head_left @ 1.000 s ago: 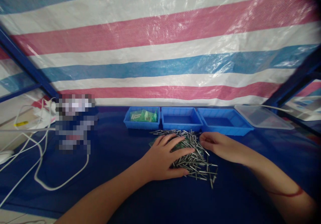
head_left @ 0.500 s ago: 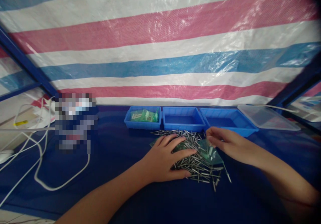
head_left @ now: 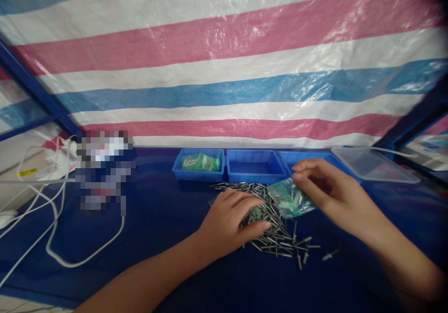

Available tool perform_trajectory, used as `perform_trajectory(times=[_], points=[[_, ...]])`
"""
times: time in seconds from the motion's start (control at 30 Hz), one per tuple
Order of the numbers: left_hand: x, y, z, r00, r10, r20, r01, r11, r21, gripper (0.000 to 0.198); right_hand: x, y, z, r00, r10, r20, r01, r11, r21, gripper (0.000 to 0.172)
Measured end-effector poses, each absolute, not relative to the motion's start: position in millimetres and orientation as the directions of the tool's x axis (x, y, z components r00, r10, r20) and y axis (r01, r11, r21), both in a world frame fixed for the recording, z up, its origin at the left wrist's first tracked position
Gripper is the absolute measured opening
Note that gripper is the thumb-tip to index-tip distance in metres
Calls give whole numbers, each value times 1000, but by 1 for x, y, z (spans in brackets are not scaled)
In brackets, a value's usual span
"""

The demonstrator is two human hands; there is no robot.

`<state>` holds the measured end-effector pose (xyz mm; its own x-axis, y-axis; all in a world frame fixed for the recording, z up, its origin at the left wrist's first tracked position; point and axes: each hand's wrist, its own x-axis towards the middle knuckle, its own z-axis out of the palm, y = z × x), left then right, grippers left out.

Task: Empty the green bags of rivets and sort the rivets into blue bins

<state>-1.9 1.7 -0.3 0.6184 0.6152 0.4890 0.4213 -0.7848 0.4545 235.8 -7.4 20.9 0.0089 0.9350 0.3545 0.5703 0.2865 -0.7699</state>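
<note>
A heap of small silver metal pins (head_left: 273,231) lies on the dark blue table top (head_left: 168,238). My left hand (head_left: 231,219) rests palm down on the heap's left side, its fingers curled over the pins. My right hand (head_left: 327,194) is raised just right of the heap and pinches the edge of a small clear green plastic bag (head_left: 289,200), which hangs tilted above the pins. A few loose pins lie scattered toward the right.
Three blue trays stand in a row behind the heap: the left tray (head_left: 198,163) holds green bags, the middle tray (head_left: 254,166) looks bare. A clear plastic lid (head_left: 371,163) lies at the right. White cables (head_left: 52,229) trail across the left. A striped tarp (head_left: 224,60) closes the back.
My right hand has pulled the green bag out of the pin heap and lifted it up and to the right. Some pins have scattered rightward. My left hand stays on the heap.
</note>
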Motion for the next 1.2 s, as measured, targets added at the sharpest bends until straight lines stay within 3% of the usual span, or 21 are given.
perform_trajectory(times=[0.13, 0.37, 0.7, 0.83, 0.93, 1.07, 1.2], points=[[-2, 0, 1, 581, 681, 445, 419, -719, 554, 25, 214, -13, 17, -58, 951, 302, 409, 299, -862, 22], [-2, 2, 2, 453, 824, 341, 460, -543, 703, 17, 204, -14, 16, 47, 946, 321, 297, 293, -909, 16], [-1, -1, 4, 500, 767, 402, 418, -621, 663, 16, 195, -13, 19, 101, 949, 299, 195, 276, -941, 28], [-1, 1, 2, 459, 811, 363, 435, -561, 704, 16, 195, -10, 14, 58, 976, 210, 153, 199, -968, 34], [-2, 3, 0, 447, 831, 332, 454, -530, 716, 18, 196, -8, 11, -10, 991, 137, 110, 137, -984, 30], [-4, 5, 0, 427, 845, 322, 452, -508, 733, 16, 198, -9, 11, -104, 986, 132, 179, 149, -972, 28], [-4, 6, 1, 433, 845, 313, 459, -506, 730, 16, 199, -10, 12, -80, 984, 160, 245, 175, -954, 24]])
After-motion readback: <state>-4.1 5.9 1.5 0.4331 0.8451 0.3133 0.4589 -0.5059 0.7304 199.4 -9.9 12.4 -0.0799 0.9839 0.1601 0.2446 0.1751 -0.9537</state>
